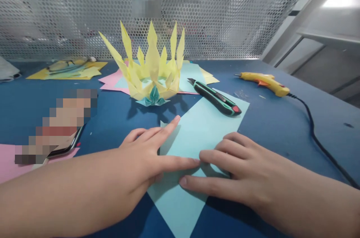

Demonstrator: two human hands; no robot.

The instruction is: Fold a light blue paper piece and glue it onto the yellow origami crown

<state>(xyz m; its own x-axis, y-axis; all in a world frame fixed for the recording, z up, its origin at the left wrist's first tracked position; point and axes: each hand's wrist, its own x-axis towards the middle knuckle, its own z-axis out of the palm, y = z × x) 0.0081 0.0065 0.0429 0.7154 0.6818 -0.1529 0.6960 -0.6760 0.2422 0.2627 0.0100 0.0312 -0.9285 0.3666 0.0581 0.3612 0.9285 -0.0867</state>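
Note:
A light blue sheet of paper point(208, 125) lies at a slant on the table under both hands, one corner toward me. My left hand point(152, 146) rests on its left part, fingers stretched out and thumb reaching to the right. From the right, my right hand point(239, 166) touches the sheet with spread thumb and forefinger; its other fingers bend a little. The tips of the left thumb and right forefinger nearly meet. Across the sheet's far end lies a green and black utility knife point(215, 97), blade out. Behind stands a yellow folded-paper crown point(153, 65) with a teal paper ornament point(154, 97) in front.
A yellow hot glue gun point(266, 82) with a black cord point(312, 125) lies at the right. At the left, a phone point(66, 149) with a blurred screen rests by pink paper point(8, 161). Yellow paper point(36, 74) lies far left. Perforated metal point(213, 16) closes the table's back.

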